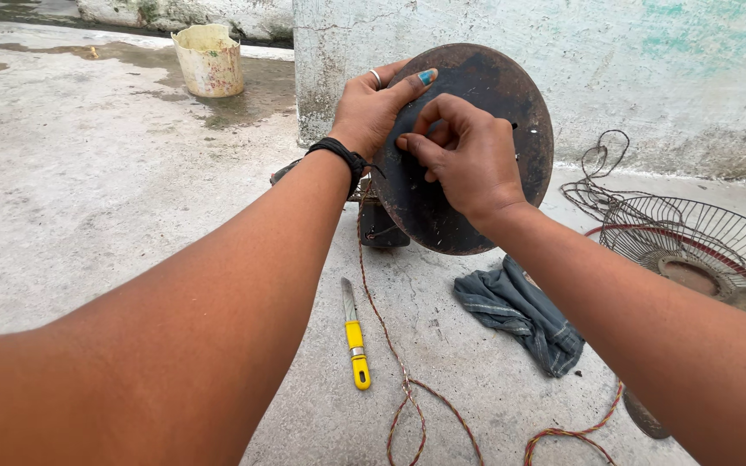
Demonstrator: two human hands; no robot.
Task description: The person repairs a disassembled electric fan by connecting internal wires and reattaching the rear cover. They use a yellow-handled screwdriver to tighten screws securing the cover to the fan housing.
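Head view is showing a concrete floor (88, 198) with things being spread across it, taken here from left to right. A cream bucket (209, 60), chipped at the rim, is standing far back beside a damp patch; its contents cannot be told. Nearer, a yellow-handled knife (354, 336) and a twisted red cord (407, 388) are lying on the floor. A dark rusty metal disc (485, 138) is being held upright in front of the whitewashed wall (649, 69). The left hand (375, 110) is being closed on the disc's upper left edge, thumb laid over the face. The right hand (468, 155) is being curled against the face, fingertips pinched at a small point. The disc is judged stiff, fairly heavy and rough, best gripped by its rim. A grey rag (520, 315) is lying below, and a wire fan guard (701, 255) is resting at the right.
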